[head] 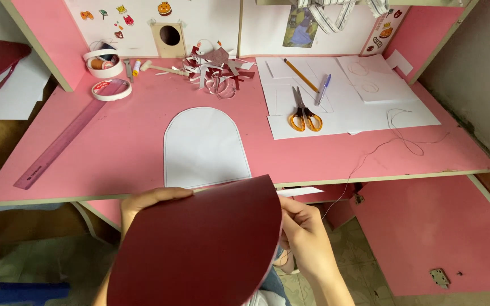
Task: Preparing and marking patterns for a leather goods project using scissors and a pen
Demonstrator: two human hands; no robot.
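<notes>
Pink desk [114, 141]; both hands [304, 226] grip smooth, arched maroon card [199, 243].

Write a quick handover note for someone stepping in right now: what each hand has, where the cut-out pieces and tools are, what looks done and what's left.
Left hand: grips the top left edge of the dark red arch-shaped sheet, held below the desk edge.
Right hand: pinches the sheet's right edge, with a narrow white strip at its fingertips.
On the pink desk: white arch-shaped cut-out lying flat at the front, orange-handled scissors, pencil and pen on white sheets, purple ruler, tape roll, paper scraps.
Done: both arch shapes look cut out.
Left: apparently handling the strip along the red edge; unclear beyond that.
</notes>
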